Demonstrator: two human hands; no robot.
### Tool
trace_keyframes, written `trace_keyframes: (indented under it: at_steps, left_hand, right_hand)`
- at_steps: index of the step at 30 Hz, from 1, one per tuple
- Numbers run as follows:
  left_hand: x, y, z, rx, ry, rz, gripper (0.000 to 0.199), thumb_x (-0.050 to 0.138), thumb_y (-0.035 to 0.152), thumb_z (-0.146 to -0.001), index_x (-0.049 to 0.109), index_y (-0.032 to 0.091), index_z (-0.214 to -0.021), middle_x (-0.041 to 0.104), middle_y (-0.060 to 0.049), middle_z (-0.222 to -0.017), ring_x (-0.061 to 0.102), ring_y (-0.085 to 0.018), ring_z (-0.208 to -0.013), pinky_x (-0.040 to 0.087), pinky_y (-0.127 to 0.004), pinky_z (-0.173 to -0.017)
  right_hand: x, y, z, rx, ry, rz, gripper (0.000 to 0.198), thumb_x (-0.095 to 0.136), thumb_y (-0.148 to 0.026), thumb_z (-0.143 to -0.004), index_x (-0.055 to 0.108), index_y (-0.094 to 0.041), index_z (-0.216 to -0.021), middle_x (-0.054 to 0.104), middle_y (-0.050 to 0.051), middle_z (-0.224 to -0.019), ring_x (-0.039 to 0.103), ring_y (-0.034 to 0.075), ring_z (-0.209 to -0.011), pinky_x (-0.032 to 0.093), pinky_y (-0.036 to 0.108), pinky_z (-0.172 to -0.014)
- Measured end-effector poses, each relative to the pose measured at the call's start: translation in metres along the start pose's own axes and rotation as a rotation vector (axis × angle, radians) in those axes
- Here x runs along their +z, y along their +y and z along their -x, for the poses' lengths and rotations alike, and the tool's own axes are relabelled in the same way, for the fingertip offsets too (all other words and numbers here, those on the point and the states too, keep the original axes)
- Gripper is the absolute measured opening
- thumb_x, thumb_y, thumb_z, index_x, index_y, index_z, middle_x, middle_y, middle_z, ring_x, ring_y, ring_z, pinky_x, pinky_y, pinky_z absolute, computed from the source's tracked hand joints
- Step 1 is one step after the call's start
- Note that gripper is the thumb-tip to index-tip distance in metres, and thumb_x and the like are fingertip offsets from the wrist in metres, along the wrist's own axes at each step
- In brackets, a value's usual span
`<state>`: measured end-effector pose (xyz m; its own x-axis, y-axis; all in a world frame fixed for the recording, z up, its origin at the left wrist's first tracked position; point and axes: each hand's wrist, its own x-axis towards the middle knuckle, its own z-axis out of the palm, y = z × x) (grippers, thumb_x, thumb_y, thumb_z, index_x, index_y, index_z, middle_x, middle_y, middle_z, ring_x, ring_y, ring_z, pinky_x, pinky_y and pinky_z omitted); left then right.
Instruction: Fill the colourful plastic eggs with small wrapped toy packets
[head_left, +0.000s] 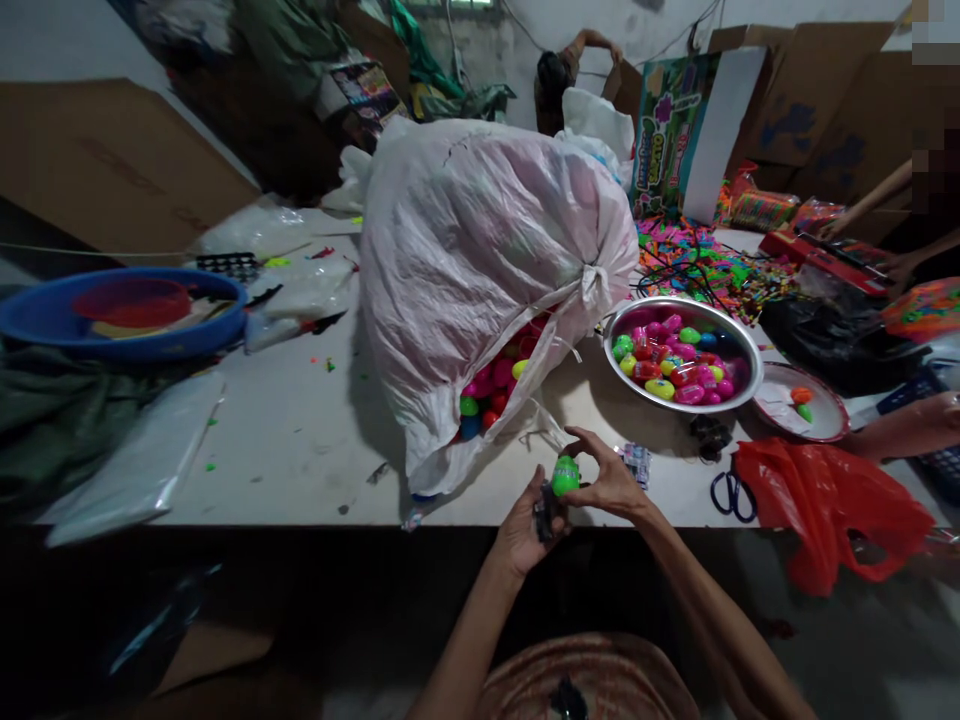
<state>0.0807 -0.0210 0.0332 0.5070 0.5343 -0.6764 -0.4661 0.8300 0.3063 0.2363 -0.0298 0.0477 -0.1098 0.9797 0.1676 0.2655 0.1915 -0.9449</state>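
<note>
Between the thumb and fingers of my right hand (611, 482) is a green plastic egg (565, 476) with a printed band. My left hand (523, 530) is closed around a small dark, shiny piece (543, 514) just below the egg; its kind is too small to tell. Both hands are at the table's front edge. Behind them a large white woven sack (480, 230) lies with its mouth partly open, and coloured plastic eggs (499, 385) show inside. To the right stands a metal bowl (611, 365) holding several coloured eggs. A small printed packet (636, 465) lies behind my right hand.
Dark-handled scissors (733, 497) and a red plastic bag (832, 510) lie at the right front. A plate (832, 425) holds small coloured pieces. Loose colourful pieces (697, 265) are heaped behind the bowl. A blue basin (120, 340) stands left. Other people are at the right and back.
</note>
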Motion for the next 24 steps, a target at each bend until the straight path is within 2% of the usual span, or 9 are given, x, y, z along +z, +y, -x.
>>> trace_keyframes:
  at_steps: [2,5,9,11,14,17,21,24]
  left_hand:
    - [0.002,0.003,0.0,-0.038,-0.027,0.0,0.024,0.064,0.035,-0.078,0.059,0.012,-0.085,0.065,-0.003,-0.059,0.051,-0.009,-0.033,0.046,-0.022,-0.035]
    - [0.004,0.003,-0.002,0.009,-0.007,0.008,0.02,0.066,0.029,-0.076,0.059,0.013,-0.085,0.067,-0.003,-0.067,0.046,-0.005,-0.031,0.045,-0.019,-0.036]
    - [0.007,-0.002,0.001,0.1,0.06,-0.004,0.018,0.072,0.023,-0.071,0.058,0.014,-0.077,0.062,0.002,-0.056,0.046,-0.005,-0.031,0.042,-0.016,-0.034]
    - [0.009,-0.003,0.004,0.082,0.062,0.001,0.019,0.072,0.025,-0.07,0.058,0.015,-0.077,0.059,0.003,-0.052,0.048,-0.006,-0.032,0.039,-0.015,-0.032]
    - [0.011,-0.002,0.008,0.026,-0.011,0.024,0.02,0.066,0.029,-0.075,0.06,0.014,-0.085,0.064,-0.001,-0.06,0.055,-0.01,-0.038,0.042,-0.017,-0.033]
    - [0.011,0.0,0.008,0.067,-0.05,0.016,0.021,0.064,0.024,-0.077,0.06,0.013,-0.095,0.068,-0.005,-0.07,0.06,-0.011,-0.045,0.044,-0.017,-0.035]
    - [0.014,-0.002,0.007,0.103,-0.015,0.011,0.02,0.066,0.022,-0.076,0.061,0.013,-0.093,0.069,-0.006,-0.074,0.058,-0.009,-0.042,0.041,-0.014,-0.032]
    - [0.017,-0.003,0.006,0.129,0.048,0.032,0.019,0.069,0.022,-0.073,0.061,0.014,-0.087,0.067,-0.003,-0.07,0.055,-0.008,-0.04,0.041,-0.015,-0.032]
  right_hand:
    - [-0.002,-0.003,0.0,0.012,-0.025,-0.026,0.086,0.077,-0.022,-0.054,0.039,-0.022,-0.131,0.057,0.005,-0.108,0.054,0.02,-0.101,0.046,0.032,-0.083]
    - [-0.005,-0.006,0.0,-0.012,-0.01,0.007,0.086,0.078,-0.022,-0.052,0.042,-0.021,-0.129,0.057,0.005,-0.107,0.055,0.02,-0.1,0.044,0.034,-0.088]
    - [-0.008,-0.003,-0.002,-0.031,-0.002,0.032,0.087,0.08,-0.025,-0.05,0.044,-0.02,-0.128,0.058,0.004,-0.104,0.055,0.021,-0.099,0.042,0.036,-0.092]
    - [-0.007,0.0,-0.002,-0.012,-0.017,-0.032,0.087,0.081,-0.026,-0.05,0.044,-0.02,-0.128,0.058,0.005,-0.104,0.055,0.021,-0.1,0.041,0.036,-0.093]
    - [-0.004,0.002,0.0,0.019,-0.07,-0.221,0.086,0.082,-0.024,-0.05,0.044,-0.02,-0.128,0.057,0.006,-0.109,0.055,0.02,-0.103,0.042,0.034,-0.093]
    - [-0.004,0.0,0.002,0.027,-0.147,-0.32,0.086,0.083,-0.02,-0.049,0.045,-0.02,-0.127,0.057,0.006,-0.11,0.054,0.02,-0.105,0.041,0.034,-0.094]
    - [-0.012,-0.006,0.0,0.009,-0.192,-0.281,0.084,0.082,-0.019,-0.051,0.046,-0.022,-0.127,0.057,0.006,-0.112,0.053,0.021,-0.106,0.038,0.035,-0.096]
    - [-0.017,-0.005,-0.004,-0.012,-0.217,-0.32,0.084,0.081,-0.019,-0.053,0.044,-0.021,-0.128,0.059,0.006,-0.109,0.054,0.02,-0.105,0.038,0.035,-0.096]
